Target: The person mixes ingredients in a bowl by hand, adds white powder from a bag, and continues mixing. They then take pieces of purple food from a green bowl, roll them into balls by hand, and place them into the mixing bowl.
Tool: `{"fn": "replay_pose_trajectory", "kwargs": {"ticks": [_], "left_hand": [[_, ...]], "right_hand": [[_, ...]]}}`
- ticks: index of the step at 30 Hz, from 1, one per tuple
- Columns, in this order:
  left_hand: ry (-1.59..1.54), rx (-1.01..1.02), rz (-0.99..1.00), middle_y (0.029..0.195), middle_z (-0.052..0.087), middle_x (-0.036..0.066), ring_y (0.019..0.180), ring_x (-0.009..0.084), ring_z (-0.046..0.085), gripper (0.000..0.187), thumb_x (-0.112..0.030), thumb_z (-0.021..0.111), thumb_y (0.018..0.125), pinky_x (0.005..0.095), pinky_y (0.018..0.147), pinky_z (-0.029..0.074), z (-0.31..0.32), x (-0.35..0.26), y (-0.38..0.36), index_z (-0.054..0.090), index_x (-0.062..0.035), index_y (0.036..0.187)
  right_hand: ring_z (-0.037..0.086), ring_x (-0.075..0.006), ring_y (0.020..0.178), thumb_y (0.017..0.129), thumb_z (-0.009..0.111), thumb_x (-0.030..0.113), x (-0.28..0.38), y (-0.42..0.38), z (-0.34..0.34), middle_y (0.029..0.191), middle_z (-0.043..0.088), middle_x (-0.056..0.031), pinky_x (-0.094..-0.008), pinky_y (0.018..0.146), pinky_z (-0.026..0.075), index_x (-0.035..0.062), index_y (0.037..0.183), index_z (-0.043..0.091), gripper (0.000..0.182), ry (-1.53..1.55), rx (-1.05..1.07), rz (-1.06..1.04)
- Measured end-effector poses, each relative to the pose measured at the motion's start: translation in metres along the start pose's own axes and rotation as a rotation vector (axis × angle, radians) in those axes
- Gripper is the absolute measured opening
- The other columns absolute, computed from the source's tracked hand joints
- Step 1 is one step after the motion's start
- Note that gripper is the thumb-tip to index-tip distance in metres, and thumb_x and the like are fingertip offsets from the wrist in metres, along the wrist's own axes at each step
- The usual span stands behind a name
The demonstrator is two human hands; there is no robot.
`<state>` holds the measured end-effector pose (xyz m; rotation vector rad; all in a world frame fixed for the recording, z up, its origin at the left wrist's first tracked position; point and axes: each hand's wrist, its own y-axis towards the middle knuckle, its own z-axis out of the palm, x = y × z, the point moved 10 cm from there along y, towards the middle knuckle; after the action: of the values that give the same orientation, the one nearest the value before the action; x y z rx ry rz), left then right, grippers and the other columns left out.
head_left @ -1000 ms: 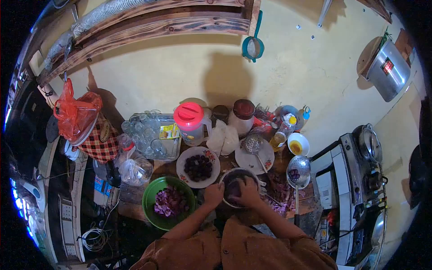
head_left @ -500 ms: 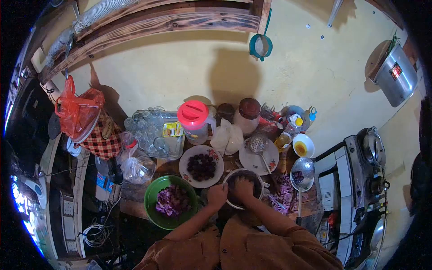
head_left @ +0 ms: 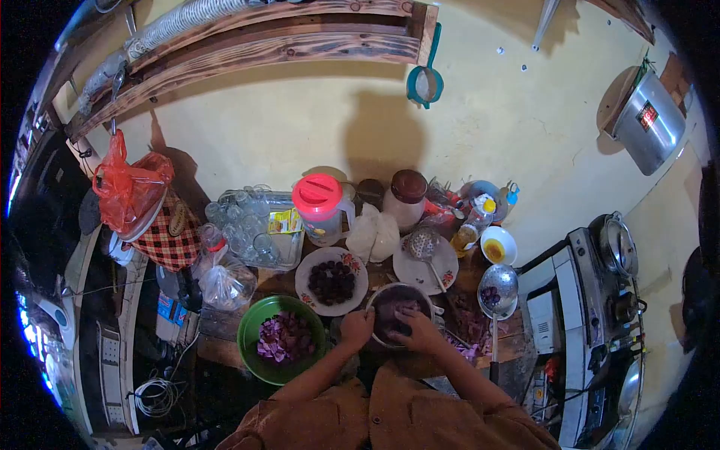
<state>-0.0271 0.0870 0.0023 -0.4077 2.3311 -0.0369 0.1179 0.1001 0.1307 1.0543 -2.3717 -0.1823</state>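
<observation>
A: Where is the metal bowl (head_left: 399, 300)?
B: Lower centre of the frame, just right of the green bowl (head_left: 259, 354), below the flowered plate (head_left: 304, 270).

A: Hands?
B: Left hand (head_left: 357, 327) curled tight on the bowl's left rim. Right hand (head_left: 417, 328) reaches in over the near edge onto the purple contents; whether its fingers are closed, cannot tell.

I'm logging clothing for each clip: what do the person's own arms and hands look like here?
Both arms wear loose orange-brown sleeves of what looks like a buttoned shirt, ending at about the forearm. The left hand and right hand are bare: no gloves. Rings, a watch or markings are too small to tell.
</observation>
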Motion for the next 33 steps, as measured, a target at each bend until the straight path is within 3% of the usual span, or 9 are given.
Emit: {"fn": "replay_pose_trajectory", "kwargs": {"ticks": [2,3,5,9,11,14,20,29,33], "left_hand": [[-0.074,-0.039,0.005,0.066,0.056,0.024,0.065,0.0422,0.055,0.051,-0.039,0.041,0.088,0.0503,0.062,0.042,-0.003,-0.001,0.000,0.059,0.0027,0.064],[-0.075,-0.037,0.005,0.066,0.056,0.024,0.065,0.0422,0.055,0.051,-0.039,0.041,0.088,0.0503,0.062,0.042,0.000,0.001,0.001,0.059,0.0027,0.064],[-0.005,-0.029,0.028,0.067,0.056,0.024,0.065,0.0419,0.055,0.051,-0.038,0.040,0.088,0.0508,0.063,0.041,0.005,0.004,0.003,0.058,0.0031,0.064],[-0.020,-0.013,0.007,0.066,0.056,0.024,0.064,0.0420,0.054,0.051,-0.038,0.040,0.088,0.0513,0.063,0.041,0.000,-0.001,0.001,0.058,0.0030,0.064],[-0.010,-0.019,0.005,0.067,0.056,0.024,0.065,0.0418,0.055,0.050,-0.038,0.040,0.088,0.0515,0.063,0.041,-0.002,-0.003,0.001,0.059,0.0023,0.065],[0.001,-0.073,0.043,0.067,0.057,0.024,0.065,0.0422,0.055,0.049,-0.038,0.041,0.088,0.0510,0.062,0.042,-0.010,-0.011,-0.002,0.059,0.0013,0.066],[0.008,-0.008,-0.015,0.067,0.057,0.023,0.063,0.0418,0.055,0.046,-0.037,0.042,0.087,0.0497,0.060,0.043,0.008,0.004,0.003,0.060,0.0004,0.067],[0.035,-0.041,0.010,0.067,0.057,0.022,0.066,0.0409,0.056,0.047,-0.037,0.040,0.088,0.0495,0.062,0.043,-0.008,-0.013,-0.001,0.060,0.0002,0.068],[0.055,-0.054,0.093,0.066,0.057,0.023,0.066,0.0405,0.056,0.047,-0.036,0.040,0.088,0.0495,0.063,0.043,0.002,-0.005,0.003,0.060,0.0008,0.066]], "right_hand": [[0.055,-0.0340,0.099,0.071,0.069,0.035,-0.025,-0.020,0.026,0.103,0.058,-0.0208,-0.0420,0.084,0.043,0.0011,0.098,0.058,0.044,0.370,0.325,0.272],[0.055,-0.0340,0.099,0.071,0.069,0.035,-0.028,-0.021,0.024,0.103,0.058,-0.0208,-0.0420,0.084,0.043,0.0011,0.098,0.058,0.044,0.369,0.326,0.274],[0.053,-0.0343,0.102,0.070,0.070,0.033,-0.067,-0.036,0.019,0.106,0.057,-0.0190,-0.0401,0.087,0.043,0.0027,0.100,0.060,0.044,0.236,0.276,0.654],[0.052,-0.0346,0.104,0.068,0.070,0.035,-0.060,-0.016,0.029,0.109,0.055,-0.0204,-0.0404,0.088,0.042,0.0035,0.108,0.057,0.052,0.130,0.216,0.443],[0.048,-0.0360,0.107,0.070,0.067,0.040,-0.038,-0.006,0.053,0.115,0.050,-0.0215,-0.0427,0.087,0.042,0.0042,0.114,0.052,0.059,0.048,0.164,0.120],[0.045,-0.0376,0.109,0.073,0.061,0.047,-0.044,-0.007,0.094,0.119,0.046,-0.0221,-0.0470,0.087,0.040,0.0042,0.120,0.047,0.065,-0.129,0.425,0.245],[0.047,-0.0349,0.108,0.076,0.055,0.044,-0.064,0.002,0.129,0.115,0.050,-0.0198,-0.0514,0.081,0.042,0.0028,0.115,0.051,0.057,-0.415,0.460,0.359],[0.055,-0.0368,0.091,0.079,0.055,0.033,-0.089,0.003,0.144,0.098,0.056,-0.0203,-0.0438,0.070,0.048,0.0008,0.099,0.053,0.039,-0.170,0.599,0.440],[0.055,-0.0376,0.089,0.078,0.058,0.031,-0.070,0.013,0.077,0.095,0.056,-0.0218,-0.0437,0.072,0.047,-0.0014,0.096,0.052,0.038,-0.126,0.303,0.485]]}}
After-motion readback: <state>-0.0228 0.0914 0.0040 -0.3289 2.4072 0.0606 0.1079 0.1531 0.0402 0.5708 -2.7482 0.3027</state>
